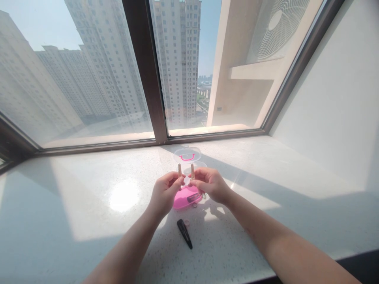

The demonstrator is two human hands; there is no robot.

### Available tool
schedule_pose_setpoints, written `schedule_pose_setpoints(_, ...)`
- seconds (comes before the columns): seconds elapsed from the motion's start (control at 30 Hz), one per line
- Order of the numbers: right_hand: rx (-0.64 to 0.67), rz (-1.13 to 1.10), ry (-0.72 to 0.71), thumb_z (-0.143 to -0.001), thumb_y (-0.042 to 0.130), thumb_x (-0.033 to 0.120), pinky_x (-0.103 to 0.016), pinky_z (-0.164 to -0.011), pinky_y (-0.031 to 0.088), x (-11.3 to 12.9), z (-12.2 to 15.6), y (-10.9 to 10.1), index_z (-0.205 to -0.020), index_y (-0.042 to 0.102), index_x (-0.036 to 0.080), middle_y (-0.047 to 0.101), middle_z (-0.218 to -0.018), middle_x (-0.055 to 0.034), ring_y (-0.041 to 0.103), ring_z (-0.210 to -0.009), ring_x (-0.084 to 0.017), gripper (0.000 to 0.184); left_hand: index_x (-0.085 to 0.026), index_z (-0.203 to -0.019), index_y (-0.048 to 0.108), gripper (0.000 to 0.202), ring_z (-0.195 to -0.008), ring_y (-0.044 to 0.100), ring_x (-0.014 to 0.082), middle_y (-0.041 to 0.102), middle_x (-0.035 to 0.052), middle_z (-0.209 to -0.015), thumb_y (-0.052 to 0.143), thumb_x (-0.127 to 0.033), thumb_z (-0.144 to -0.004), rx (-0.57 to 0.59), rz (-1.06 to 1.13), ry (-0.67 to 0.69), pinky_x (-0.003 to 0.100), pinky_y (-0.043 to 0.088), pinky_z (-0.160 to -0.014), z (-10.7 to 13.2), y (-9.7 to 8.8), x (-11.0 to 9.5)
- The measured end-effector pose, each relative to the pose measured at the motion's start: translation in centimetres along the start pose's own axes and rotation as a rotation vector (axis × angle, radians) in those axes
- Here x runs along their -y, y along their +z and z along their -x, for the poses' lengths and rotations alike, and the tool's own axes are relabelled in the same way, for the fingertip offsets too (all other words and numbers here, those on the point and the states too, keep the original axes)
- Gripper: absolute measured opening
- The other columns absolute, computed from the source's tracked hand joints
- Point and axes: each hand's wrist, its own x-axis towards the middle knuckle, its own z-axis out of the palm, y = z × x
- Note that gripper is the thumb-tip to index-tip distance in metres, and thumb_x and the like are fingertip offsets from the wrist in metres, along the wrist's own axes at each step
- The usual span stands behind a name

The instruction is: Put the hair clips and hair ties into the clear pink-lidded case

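My left hand (pixel 162 192) pinches a slim gold-brown hair clip (pixel 179 170), which stands upright above the fingertips. A matching hair clip (pixel 192 172) is pinched upright in my right hand (pixel 213 186), a short gap away. Both hands hover over a pink tray-like piece (pixel 180 200). On that pink piece lies a dark snap clip (pixel 193 197). Small hair ties sit by its edge, one dark ring (pixel 194 205) in front and a pale ring (pixel 204 196) at the right. Nearer to me, a large black snap clip (pixel 184 234) rests beside a pale pink hair tie (pixel 186 223).
Behind my hands is a clear plastic case (pixel 177 156) with a pink handle (pixel 187 159), partly hidden by them. Everything rests on a speckled white windowsill (pixel 97 221) with strong glare at the left. A brown-framed window (pixel 161 136) bounds it behind, a white wall (pixel 331 106) at right.
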Motion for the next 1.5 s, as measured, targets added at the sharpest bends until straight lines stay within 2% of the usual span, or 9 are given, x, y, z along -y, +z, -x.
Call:
schedule_pose_setpoints(0.53, -0.004, -0.002, -0.022, -0.075, 0.065, 0.016, -0.023, -0.046, 0.043, 0.42, -0.04, 0.13, -0.091, 0.066, 0.013, 0.07, -0.073, -0.0028, 0.057, -0.052, -0.011, 0.015, -0.016, -0.093, 0.068, 0.02, -0.068, 0.064, 0.0162, 0.07, 0.0039, -0.076, 0.06, -0.032, -0.085, 0.009, 0.034, 0.006, 0.026, 0.049, -0.064, -0.04, 0.07, 0.14)
schedule_pose_setpoints(1.07, -0.003, -0.034, -0.03, -0.079, 0.065, 0.017, -0.022, -0.047, 0.045, 0.26, 0.05, 0.03, -0.095, 0.061, 0.013, 0.069, -0.074, -0.0041, 0.057, -0.053, -0.011, 0.018, -0.016, -0.086, 0.066, 0.018, -0.072, 0.063, 0.0172, 0.069, 0.0049, -0.078, 0.061, -0.033, -0.085, 0.023, 0.038, 0.02, 0.027, 0.048, -0.066, 0.04, 0.09, 0.31)
schedule_pose_setpoints(1.5, -0.011, -0.018, -0.059, -0.078, 0.07, 0.024, -0.023, -0.044, 0.045, 0.78, 0.11, 0.18, -0.082, 0.064, 0.015, 0.063, -0.067, -0.0005, 0.053, -0.05, -0.01, 0.012, -0.016, -0.086, 0.067, 0.019, -0.069, 0.063, 0.0173, 0.07, 0.0047, -0.076, 0.061, -0.034, -0.085, 0.014, 0.045, 0.008, 0.026, 0.048, -0.063, 0.12, 0.05, -0.04)
